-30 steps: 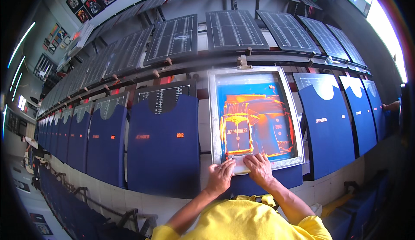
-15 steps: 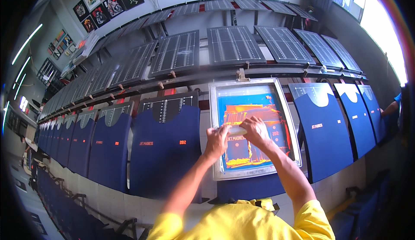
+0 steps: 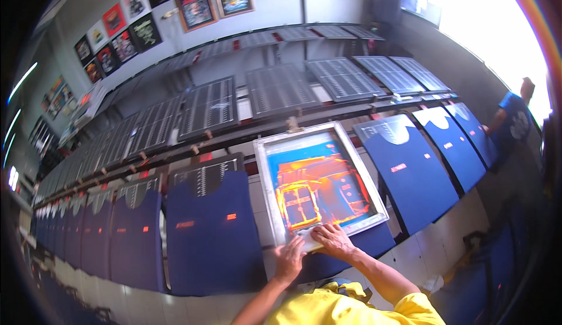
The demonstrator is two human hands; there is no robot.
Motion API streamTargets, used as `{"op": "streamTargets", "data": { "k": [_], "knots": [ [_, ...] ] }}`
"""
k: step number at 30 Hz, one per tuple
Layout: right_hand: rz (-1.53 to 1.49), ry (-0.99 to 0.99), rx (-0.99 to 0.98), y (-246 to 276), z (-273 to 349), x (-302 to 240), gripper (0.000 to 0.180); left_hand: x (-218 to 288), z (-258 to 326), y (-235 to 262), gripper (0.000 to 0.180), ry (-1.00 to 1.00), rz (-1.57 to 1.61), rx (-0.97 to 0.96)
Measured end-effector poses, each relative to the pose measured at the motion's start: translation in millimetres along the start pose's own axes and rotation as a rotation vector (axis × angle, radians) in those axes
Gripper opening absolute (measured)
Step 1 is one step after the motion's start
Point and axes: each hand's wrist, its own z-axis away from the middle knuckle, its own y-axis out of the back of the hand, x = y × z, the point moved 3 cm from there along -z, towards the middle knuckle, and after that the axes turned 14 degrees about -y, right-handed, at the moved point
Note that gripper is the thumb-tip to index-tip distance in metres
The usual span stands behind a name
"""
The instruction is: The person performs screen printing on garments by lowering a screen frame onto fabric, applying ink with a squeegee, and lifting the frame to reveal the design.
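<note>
Pressing both hands, left (image 3: 289, 259) and right (image 3: 333, 240), fingers spread flat on the near rail of the screen (image 3: 319, 186) lying over a blue shirt (image 3: 213, 231) at the worktop's near edge, I judge lifting needs grip.

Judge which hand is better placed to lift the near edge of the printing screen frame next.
Right, probably. The right hand lies flat on the screen frame at the middle of its near rail. The left hand sits at the near left corner, half off the frame, over the blue shirt.
</note>
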Motion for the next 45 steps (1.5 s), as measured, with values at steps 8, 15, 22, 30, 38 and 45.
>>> {"op": "streamTargets", "data": {
  "k": [8, 15, 22, 30, 38, 45],
  "knots": [
    [-0.202, -0.158, -0.002, 17.5, 12.7, 10.8, 0.051, -6.5, 1.7, 14.0, 0.036, 0.024, 0.097, 0.093],
    [-0.256, -0.602, 0.414, 47.8, -5.4, 143.0, 0.031, -86.1, 2.8, 0.6, 0.049, 0.442, 0.436, 0.428],
    [-0.682, -0.797, 0.346, 35.8, -5.4, 223.5, 0.039, -138.7, 4.3, -37.2, 0.060, 0.731, 0.748, 0.389],
    [-0.947, -0.709, 0.342, 12.7, -2.2, 239.4, 0.040, -125.8, -4.7, -34.8, 0.062, 0.799, 0.793, 0.439],
    [-1.238, -0.737, 0.279, 14.2, 0.3, 254.0, 0.041, -99.4, -38.5, -6.3, 0.068, 0.696, 0.792, 0.460],
    [-1.375, -0.673, 0.238, 39.2, 8.8, 219.6, 0.059, -97.4, -26.2, 33.7, 0.078, 0.667, 0.703, 0.440]
  ]
}}
